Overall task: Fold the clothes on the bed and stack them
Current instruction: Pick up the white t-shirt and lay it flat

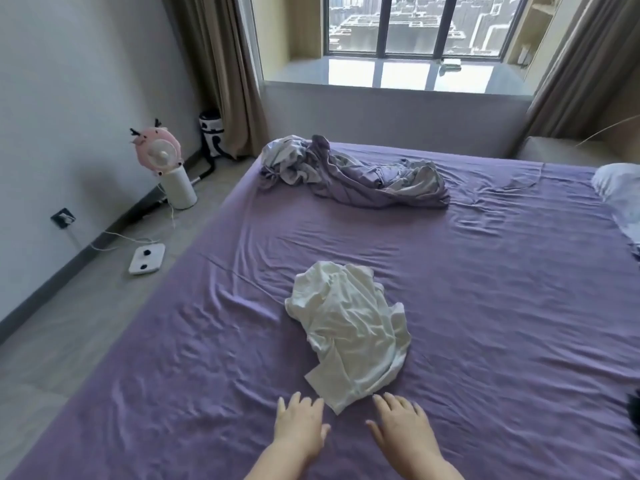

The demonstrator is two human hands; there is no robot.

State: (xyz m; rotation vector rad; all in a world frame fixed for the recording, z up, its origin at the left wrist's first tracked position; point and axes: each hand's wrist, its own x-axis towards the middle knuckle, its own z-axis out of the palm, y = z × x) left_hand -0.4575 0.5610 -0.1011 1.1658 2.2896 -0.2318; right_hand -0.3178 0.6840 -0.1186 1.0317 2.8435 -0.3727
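Observation:
A crumpled white garment [349, 327] lies in the middle of the bed, on the purple sheet [502, 306]. A second heap of purple and grey cloth [349, 174] lies bunched near the bed's far edge. My left hand [300, 424] hovers palm down with straight fingers just left of the white garment's near corner. Just right of that corner, my right hand [401, 427] is also flat and spread. Neither hand holds anything, and their fingertips are close to the cloth's near edge.
A pillow [616, 192] lies at the bed's right edge. On the floor to the left stand a pink fan [161, 157] on a white base, a white scale [147, 259] and a cable. A window and curtains are behind the bed.

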